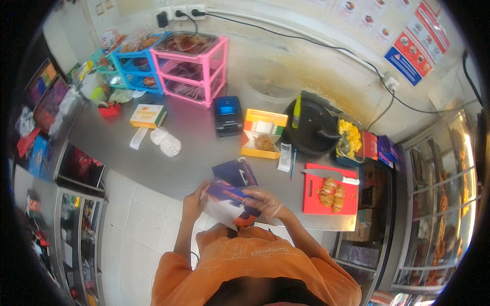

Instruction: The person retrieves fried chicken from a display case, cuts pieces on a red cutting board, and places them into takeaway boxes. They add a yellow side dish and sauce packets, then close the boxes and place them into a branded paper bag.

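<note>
Between my two hands is a purple, white and orange printed cardboard box (227, 199), partly unfolded and slightly blurred, at the table's front edge. My left hand (196, 198) grips its left side. On its right side is my right hand (264, 201), in a clear plastic glove. Just behind lies another purple cardboard piece (235, 172) on the steel table. Farther back, an open yellow box (261, 153) holds a piece of fried food (265, 142). At the right, sliced fried meat (331, 195) and a white-handled knife (329, 175) rest on a red cutting board (312, 206).
A black stone mortar (306, 141), a tray of yellow food (349, 137) and a label printer (227, 116) stand at the back. Pink tiered racks (187, 70) are against the wall. A closed yellow-and-white box (147, 116) lies left, near crumpled white paper (166, 142).
</note>
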A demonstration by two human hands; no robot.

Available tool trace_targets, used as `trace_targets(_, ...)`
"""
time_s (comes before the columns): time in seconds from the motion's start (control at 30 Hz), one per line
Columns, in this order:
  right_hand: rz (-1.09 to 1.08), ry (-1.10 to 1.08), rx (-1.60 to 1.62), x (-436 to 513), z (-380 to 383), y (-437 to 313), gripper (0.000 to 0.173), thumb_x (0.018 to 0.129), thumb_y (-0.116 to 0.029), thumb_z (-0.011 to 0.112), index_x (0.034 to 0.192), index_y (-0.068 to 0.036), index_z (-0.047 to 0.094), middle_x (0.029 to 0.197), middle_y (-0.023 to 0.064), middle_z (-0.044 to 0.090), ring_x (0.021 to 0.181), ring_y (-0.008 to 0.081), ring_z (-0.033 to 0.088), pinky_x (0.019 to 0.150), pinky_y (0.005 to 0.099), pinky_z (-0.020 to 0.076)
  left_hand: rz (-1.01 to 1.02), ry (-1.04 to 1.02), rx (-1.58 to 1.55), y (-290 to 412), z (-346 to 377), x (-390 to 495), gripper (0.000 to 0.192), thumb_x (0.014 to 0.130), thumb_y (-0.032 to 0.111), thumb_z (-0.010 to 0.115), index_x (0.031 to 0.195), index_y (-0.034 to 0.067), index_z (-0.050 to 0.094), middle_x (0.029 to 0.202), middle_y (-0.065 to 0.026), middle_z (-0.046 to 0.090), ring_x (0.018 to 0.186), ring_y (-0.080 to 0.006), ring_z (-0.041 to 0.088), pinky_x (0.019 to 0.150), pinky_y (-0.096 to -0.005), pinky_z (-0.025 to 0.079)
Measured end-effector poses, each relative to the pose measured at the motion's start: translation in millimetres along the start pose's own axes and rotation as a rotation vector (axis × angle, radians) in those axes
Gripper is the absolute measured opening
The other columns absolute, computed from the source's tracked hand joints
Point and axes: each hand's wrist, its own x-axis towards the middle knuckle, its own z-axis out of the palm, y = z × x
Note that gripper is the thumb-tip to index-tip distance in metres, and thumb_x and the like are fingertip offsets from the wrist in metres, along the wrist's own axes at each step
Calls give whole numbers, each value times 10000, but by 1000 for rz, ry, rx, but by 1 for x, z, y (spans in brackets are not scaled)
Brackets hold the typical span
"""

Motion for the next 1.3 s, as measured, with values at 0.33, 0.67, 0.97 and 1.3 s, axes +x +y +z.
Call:
trace_targets(0.33,-27,-340,-262,113,13,14,409,988,-310,539,1307,-56,563,1300,130,564,1196,262,522,1049,349,383,-454,183,-484,-60,-8,-86,407,1001,309,510,1225,-18,602,998,-65,647,923,-132,570,834,-307,478)
trace_targets(0.67,-292,-101,-1211,341,162,38,646,825,-542,647,1378,-242,503,1493,169,364,1370,334,362,1126,441,303,-803,974,-521,-94,-7,-178,537,1032,393,406,1276,-58,566,1136,-180,656,1075,-234,604,940,-342,450)
trace_targets(0.97,99,-99,-1166,384,162,71,466,817,-405,708,1185,-154,570,1377,146,466,1252,274,498,986,443,445,-924,1204,-449,-90,-1,-156,522,1013,404,446,1284,-23,576,1138,-253,658,1046,-292,645,888,-356,475)
trace_targets(1.3,-612,255,-126,272,75,-6,501,743,-115,800,1180,-32,569,1193,101,604,1138,264,566,998,401,439,-851,1009,-366,-73,-22,-49,508,1006,446,424,1317,68,563,785,-260,650,727,-332,662,686,-432,478)
